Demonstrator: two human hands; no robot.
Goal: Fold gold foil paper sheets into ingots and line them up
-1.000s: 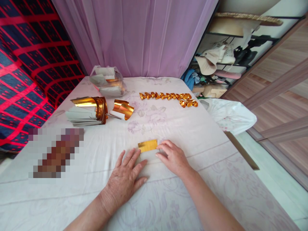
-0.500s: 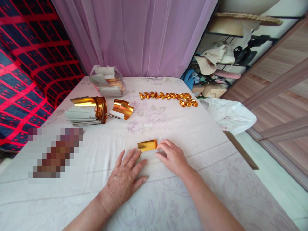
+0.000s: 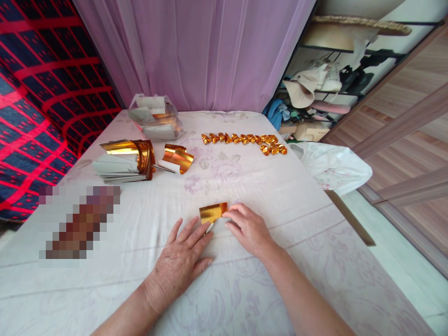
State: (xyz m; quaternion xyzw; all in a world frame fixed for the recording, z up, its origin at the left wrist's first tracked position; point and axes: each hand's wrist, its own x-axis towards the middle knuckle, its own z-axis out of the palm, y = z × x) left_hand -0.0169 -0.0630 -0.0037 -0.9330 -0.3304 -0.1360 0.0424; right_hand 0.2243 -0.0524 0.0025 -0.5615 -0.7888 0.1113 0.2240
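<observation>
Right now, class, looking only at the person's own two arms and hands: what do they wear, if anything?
Nothing shows on them. The left hand and right hand are bare: no gloves, no rings visible. Both forearms are bare to the picture's edge, with no sleeve, watch or bracelet in view.

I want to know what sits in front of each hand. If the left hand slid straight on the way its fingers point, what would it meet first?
The left hand points up and right; its fingertips already touch the gold foil strip, so probably that.
</observation>
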